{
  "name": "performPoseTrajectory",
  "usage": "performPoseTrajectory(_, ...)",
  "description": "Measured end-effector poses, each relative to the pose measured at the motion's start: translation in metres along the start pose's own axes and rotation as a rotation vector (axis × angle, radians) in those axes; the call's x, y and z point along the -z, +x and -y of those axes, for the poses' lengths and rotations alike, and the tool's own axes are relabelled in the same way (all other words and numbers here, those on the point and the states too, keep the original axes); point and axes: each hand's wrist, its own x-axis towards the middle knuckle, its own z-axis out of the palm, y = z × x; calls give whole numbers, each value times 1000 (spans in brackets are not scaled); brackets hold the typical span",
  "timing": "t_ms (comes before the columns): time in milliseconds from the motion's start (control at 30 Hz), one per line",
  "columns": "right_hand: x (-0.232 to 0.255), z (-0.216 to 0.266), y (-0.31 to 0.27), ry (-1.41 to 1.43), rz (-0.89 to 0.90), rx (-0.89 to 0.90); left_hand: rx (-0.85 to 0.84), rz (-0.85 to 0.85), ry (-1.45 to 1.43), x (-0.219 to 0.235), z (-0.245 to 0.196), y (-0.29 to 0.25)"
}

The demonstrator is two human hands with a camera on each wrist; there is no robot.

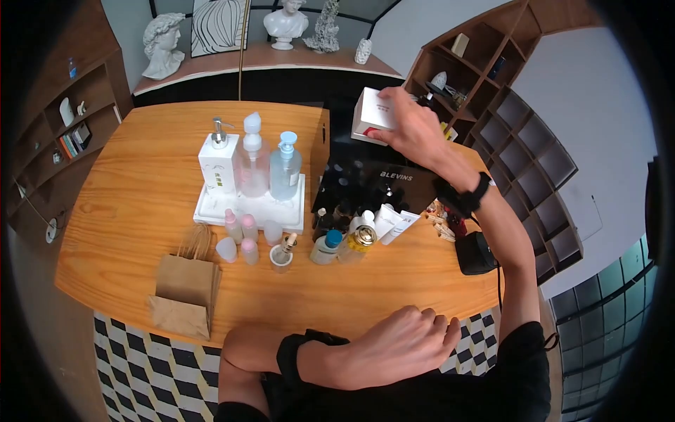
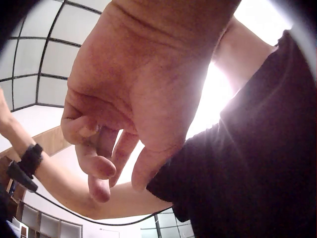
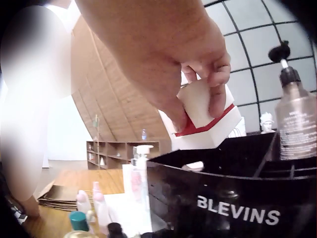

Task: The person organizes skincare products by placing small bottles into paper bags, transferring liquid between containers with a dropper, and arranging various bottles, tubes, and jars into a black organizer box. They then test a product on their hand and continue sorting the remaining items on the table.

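My right hand [image 1: 416, 132] grips a small white box [image 1: 373, 111] with a red band, thumb on one side and fingers on the other. In the right wrist view the box [image 3: 200, 140] is tilted and overlaps the rim of a black BLEVINS organizer [image 3: 168, 191]. A brown pump bottle [image 3: 297, 119] stands in the organizer's compartment section at right. My left hand [image 1: 394, 344] hangs near the table's front edge, holding nothing. In the left wrist view the fingers of that hand [image 2: 133, 89] are loosely curled in front of the dark shirt.
A white tray [image 1: 246, 220] carries three pump bottles. Several small pink-capped bottles [image 1: 249, 250], a dropper bottle [image 1: 281, 260], a blue-capped jar [image 1: 325, 247] and white tubes [image 1: 401, 226] stand before the organizer. Brown paper bags [image 1: 184, 292] lie front left; a black case [image 1: 476, 253] sits right.
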Motion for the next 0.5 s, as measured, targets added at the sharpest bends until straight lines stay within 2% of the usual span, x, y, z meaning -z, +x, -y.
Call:
performPoseTrajectory(33, -12, -9, 12, 9, 66, -49, -2, -1, 12, 3, 0, -1)
performPoseTrajectory(67, -24, -16, 21, 8, 59, -41, -8, -5, -1, 5, 0, -2)
performPoseTrajectory(167, -60, -35, 43, 51, 239, -235, -34, -36, -4, 8, 2, -4)
performPoseTrajectory(300, -91, -51, 56, 105, 265, -225, -51, -58, 8, 11, 5, -5)
performPoseTrajectory(433, -96, -50, 63, 245, 209, -218, -46, -56, -28, 13, 5, -6)
performPoseTrajectory(500, -99, -52, 62, 227, 125, -92, -55, -45, -37, 12, 6, -5)
